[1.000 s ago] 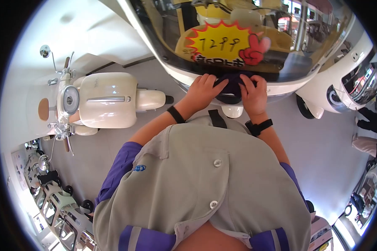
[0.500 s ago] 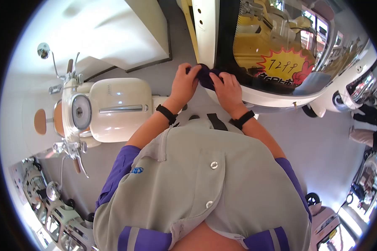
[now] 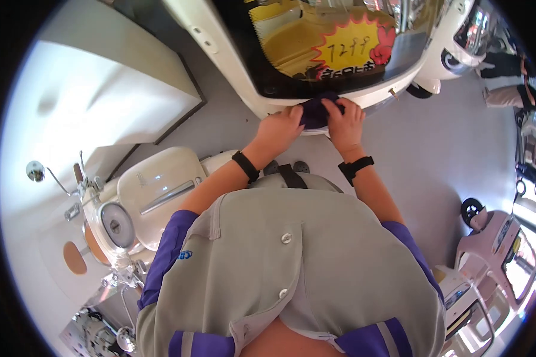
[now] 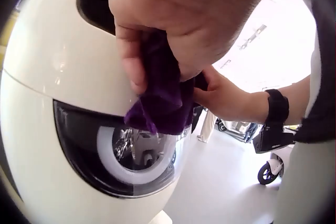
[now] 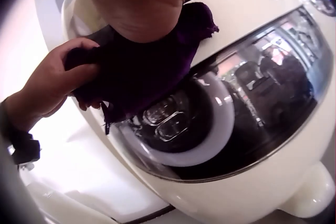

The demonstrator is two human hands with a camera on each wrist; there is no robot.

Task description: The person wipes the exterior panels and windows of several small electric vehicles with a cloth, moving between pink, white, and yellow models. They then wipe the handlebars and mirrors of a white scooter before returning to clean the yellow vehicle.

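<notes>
Both hands hold a dark purple cloth (image 3: 314, 113) at the front of a cream-white vehicle (image 3: 238, 65), below its windshield. My left hand (image 3: 280, 128) pinches the cloth's left side. On the other side, my right hand (image 3: 346, 124) grips it between thumb and fingers. In the left wrist view, the bunched cloth (image 4: 165, 85) overlaps the top of a headlight (image 4: 107, 155) with a pale ring. The right wrist view has the cloth (image 5: 142, 74) spread between both hands, its frayed lower edge over the headlight's upper part (image 5: 220, 124). My right fingertips are hidden there.
A yellow price sign (image 3: 351, 47) is behind the windshield. To the left stand a cream scooter (image 3: 161, 178) and a white block (image 3: 113, 89). Another white vehicle (image 3: 443, 65) is at the far right, near a standing person (image 3: 509, 95). A pink vehicle (image 3: 494, 244) is at lower right.
The cloth and both hands moved left along the vehicle's front to its corner, then partway back toward the middle. The head view has turned. Both hands keep hold of the cloth.
</notes>
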